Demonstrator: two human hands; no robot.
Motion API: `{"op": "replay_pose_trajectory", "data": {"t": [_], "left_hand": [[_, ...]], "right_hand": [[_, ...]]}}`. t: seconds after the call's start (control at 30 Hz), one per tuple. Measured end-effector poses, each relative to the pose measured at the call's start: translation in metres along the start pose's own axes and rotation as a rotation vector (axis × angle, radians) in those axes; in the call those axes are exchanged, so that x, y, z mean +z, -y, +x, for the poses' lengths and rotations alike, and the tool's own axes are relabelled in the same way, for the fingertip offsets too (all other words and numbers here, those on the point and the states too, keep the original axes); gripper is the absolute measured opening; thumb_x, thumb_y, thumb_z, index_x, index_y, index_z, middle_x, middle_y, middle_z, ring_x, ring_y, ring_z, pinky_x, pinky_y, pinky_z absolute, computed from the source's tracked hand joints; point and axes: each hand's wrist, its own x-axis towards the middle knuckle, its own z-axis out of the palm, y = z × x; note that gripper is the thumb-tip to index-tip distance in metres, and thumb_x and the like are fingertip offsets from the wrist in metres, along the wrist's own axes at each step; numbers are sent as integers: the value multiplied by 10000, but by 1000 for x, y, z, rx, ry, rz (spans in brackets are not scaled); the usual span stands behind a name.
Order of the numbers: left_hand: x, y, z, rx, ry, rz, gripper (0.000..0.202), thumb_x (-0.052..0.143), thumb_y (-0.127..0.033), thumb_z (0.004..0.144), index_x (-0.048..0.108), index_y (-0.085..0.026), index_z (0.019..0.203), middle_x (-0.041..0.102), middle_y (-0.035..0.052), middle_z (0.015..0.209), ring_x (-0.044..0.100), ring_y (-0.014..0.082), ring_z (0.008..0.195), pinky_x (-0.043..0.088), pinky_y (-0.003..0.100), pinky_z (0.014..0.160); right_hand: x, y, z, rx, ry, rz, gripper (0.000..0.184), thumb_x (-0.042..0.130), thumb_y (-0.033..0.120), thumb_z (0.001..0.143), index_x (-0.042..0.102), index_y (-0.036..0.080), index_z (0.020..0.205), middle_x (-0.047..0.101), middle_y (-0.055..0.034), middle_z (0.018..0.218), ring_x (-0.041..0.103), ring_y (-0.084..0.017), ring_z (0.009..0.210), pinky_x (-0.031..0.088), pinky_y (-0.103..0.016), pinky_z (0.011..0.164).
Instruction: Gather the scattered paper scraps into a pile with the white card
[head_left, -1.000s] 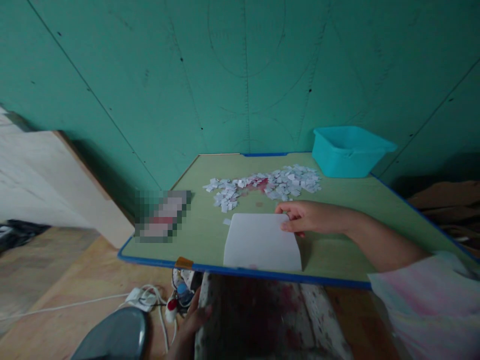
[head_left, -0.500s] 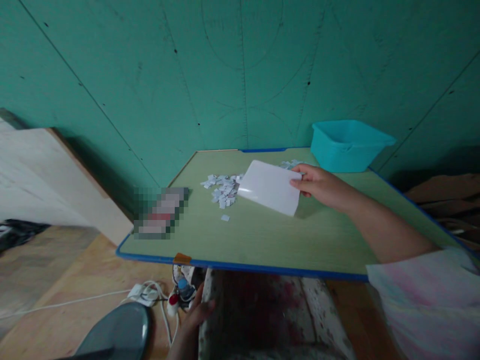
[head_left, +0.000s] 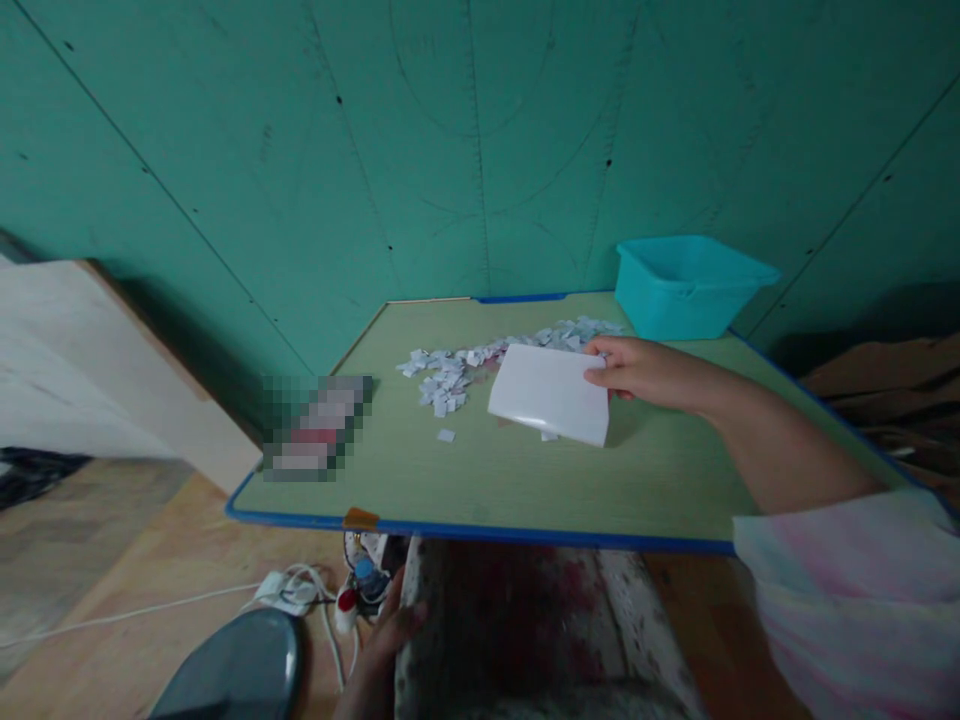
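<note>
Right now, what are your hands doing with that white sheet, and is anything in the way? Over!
Right hand: gripping sheet by its right side. Left hand: low, off the sheet. Sheet partly hides paper bits.

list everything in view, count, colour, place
tabletop: 1, green, blue-edged, centre
paper scraps: many, white, on tabletop
glossy sheet: 1, white, over tabletop
bin: 1, turquoise, tabletop's far right
pixelated item: 1, pinkish, tabletop's left
patch: 1, orange, near edge
wall: 1, green, behind
boards: count unclear, whitish, left
bundle: 1, black, far left
stacked sheets: several, brown, right
corded power strip: 1, white, lower left
red-capped bottle: 1, white, lower left
rounded seat: 1, grey, lower left
floor: 1, brown, below
stained surface: 1, dark, lower centre
sleeve: 1, pale pink, right
left hand: 1, bare, lower centre
right hand: 1, bare, holding glossy sheet
</note>
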Motion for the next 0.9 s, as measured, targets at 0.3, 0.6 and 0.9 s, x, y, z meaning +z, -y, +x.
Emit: {"op": "replay_pose_trajectory", "data": {"t": [0.3,0.6,0.9], "left_hand": [[4,7,0,23,-25,-5,332,721,-320,399,577,-300,698,741,17,759,590,325,1001,484,369,818],[9,1,-8,78,-52,8,239,682,-316,418,517,-296,589,678,-11,572,623,238,683,505,312,621],[12,4,-8,18,-36,-116,301,668,-249,386,540,-273,658,719,-6,657,647,248,712,510,305,592]], "right_hand": [[-15,2,-9,8,-52,29,56,546,189,720,529,187,773,527,2,621,448,-111,533,321,-246,486],[-51,-25,-12,81,-60,-62,106,569,207,658,577,205,764,538,-12,659,467,-137,580,354,-242,500],[-33,-19,0,0,-295,39,66,516,207,726,498,193,788,520,4,627,453,-113,519,314,-233,482]]}}
